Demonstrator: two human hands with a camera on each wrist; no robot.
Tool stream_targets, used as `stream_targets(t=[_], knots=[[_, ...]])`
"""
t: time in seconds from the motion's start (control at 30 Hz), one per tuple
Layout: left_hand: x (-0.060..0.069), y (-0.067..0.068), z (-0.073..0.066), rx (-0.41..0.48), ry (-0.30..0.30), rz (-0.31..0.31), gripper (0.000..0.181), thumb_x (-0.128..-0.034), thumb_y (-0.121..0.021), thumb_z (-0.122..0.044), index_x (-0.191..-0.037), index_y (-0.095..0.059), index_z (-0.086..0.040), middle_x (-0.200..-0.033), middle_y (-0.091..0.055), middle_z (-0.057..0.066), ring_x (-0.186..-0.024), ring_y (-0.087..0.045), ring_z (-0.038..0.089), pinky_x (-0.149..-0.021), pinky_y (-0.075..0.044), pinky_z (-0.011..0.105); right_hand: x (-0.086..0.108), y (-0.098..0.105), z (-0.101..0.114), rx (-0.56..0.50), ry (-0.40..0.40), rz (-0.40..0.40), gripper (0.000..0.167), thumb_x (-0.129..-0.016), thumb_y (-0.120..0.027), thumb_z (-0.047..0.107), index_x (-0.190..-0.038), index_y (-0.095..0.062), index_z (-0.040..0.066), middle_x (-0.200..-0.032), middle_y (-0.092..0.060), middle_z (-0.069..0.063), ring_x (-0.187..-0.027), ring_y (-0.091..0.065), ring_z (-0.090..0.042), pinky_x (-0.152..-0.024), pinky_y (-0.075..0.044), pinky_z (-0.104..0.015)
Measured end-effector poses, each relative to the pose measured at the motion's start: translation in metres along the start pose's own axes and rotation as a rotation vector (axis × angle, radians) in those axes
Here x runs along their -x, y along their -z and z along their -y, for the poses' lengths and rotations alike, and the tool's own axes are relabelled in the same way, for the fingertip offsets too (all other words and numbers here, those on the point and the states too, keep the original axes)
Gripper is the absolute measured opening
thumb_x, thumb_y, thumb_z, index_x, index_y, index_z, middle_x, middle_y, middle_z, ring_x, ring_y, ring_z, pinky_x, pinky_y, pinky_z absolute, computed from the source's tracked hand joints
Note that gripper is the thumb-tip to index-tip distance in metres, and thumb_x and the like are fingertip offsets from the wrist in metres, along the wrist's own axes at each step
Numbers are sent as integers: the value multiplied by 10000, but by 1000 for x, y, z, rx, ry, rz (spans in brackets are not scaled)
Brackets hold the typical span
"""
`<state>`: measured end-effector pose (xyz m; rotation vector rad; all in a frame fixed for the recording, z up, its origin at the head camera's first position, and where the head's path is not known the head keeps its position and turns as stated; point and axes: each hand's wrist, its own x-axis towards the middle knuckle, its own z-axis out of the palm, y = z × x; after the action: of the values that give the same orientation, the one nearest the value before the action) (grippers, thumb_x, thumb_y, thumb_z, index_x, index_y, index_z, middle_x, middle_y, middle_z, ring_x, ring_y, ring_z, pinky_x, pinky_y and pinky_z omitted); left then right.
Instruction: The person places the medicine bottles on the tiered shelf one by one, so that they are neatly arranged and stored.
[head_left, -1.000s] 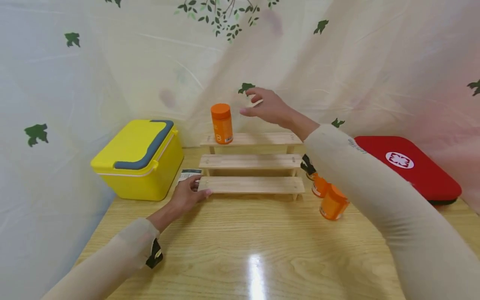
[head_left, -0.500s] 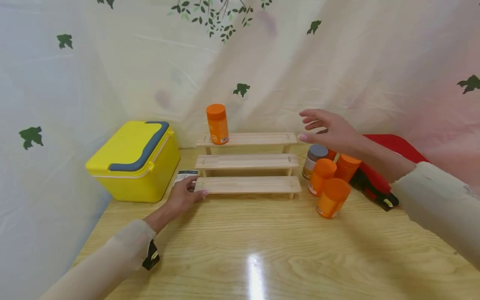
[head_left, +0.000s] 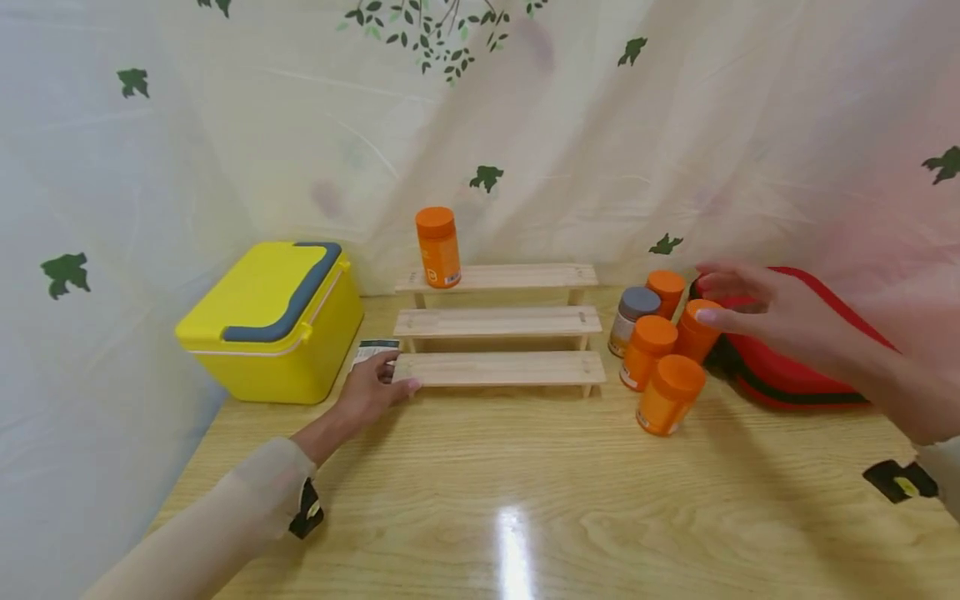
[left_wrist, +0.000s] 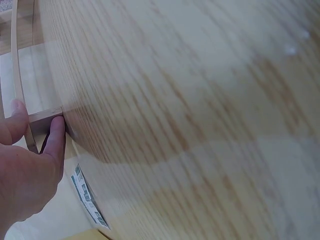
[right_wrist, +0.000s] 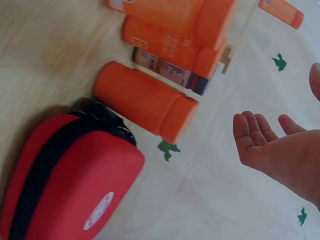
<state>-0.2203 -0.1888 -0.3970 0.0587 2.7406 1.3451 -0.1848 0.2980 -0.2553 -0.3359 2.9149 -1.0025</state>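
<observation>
My left hand (head_left: 365,398) holds the left end of the lowest step of a three-step wooden shelf (head_left: 498,367); in the left wrist view, thumb and fingers (left_wrist: 55,140) close about its end support. On the top step, toward the left, stands an orange bottle (head_left: 438,250). To the shelf's right, several more orange bottles (head_left: 670,402) and one grey-capped bottle (head_left: 634,317) are grouped upright on the table. My right hand (head_left: 787,312), fingers apart and lightly bent, hovers at the right side of this group and holds nothing; the right wrist view shows its palm (right_wrist: 280,155) bare.
A yellow cooler box (head_left: 277,333) with a blue handle stands left of the shelf. Between them lies a small printed packet (head_left: 377,347). Behind my right hand is a red first-aid case (head_left: 787,383). A leaf-patterned cloth (head_left: 562,125) hangs along the back of the wooden table (head_left: 465,500).
My right hand has moved away from the bottle on the top step, rightward and down to the grouped bottles. My left hand has kept its hold on the shelf.
</observation>
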Motion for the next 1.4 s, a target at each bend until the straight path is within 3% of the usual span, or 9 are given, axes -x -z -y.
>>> stream_targets(t=[0.1, 0.2, 0.47, 0.67, 1.17, 1.4], knots=[[0, 0, -1, -1, 7, 5, 681, -891, -690, -250, -1444, -382, 3, -1208, -605, 199, -1054, -586, 288, -929, -486, 418, 7, -5, -11, -6, 0, 3, 707, -909, -647, 410, -1494, -317, 191, -1403, -459, -169, -1195, -471, -392, -822, -506, -308], [1, 0, -1, -2, 4, 3, 674, -893, -688, -244, -1441, -384, 5, -1205, -607, 200, -1052, -586, 288, -929, -486, 418, 13, -11, -21, -25, 9, 1, 710, -913, -660, 355, -1495, -312, 148, -1381, -464, -197, -1187, -466, -393, -721, -485, -176], [1, 0, -2, -4, 3, -3, 670, -891, -693, -227, -1442, -388, 0, -1194, -610, 197, -1042, -588, 286, -924, -490, 417, 22, -28, -31, -28, 7, 22, 718, -911, -667, 335, -1484, -319, 79, -1371, -462, -231, -1175, -470, -423, -734, -470, -153], [1, 0, -1, 4, -13, -6, 670, -889, -696, -222, -1437, -390, 14, -1187, -615, 207, -1040, -595, 293, -906, -499, 409, 27, -46, -38, -115, 12, 47, 679, -898, -688, 310, -1418, -366, 17, -1330, -487, -213, -1152, -497, -397, -768, -481, -137], [0, -1, 1, -2, 0, -4, 673, -890, -694, -234, -1440, -389, 4, -1210, -608, 201, -1056, -588, 288, -923, -492, 415, 28, -73, -43, -208, 17, 47, 576, -886, -705, 294, -1344, -444, 62, -1261, -536, -146, -1103, -551, -353, -768, -530, -229], [1, -1, -2, -4, 14, -4, 675, -890, -691, -233, -1449, -383, -13, -1224, -602, 193, -1067, -579, 292, -941, -482, 426, 27, -77, -43, -201, 51, 25, 516, -896, -695, 266, -1306, -458, 60, -1222, -540, -120, -1044, -572, -249, -765, -531, -228]])
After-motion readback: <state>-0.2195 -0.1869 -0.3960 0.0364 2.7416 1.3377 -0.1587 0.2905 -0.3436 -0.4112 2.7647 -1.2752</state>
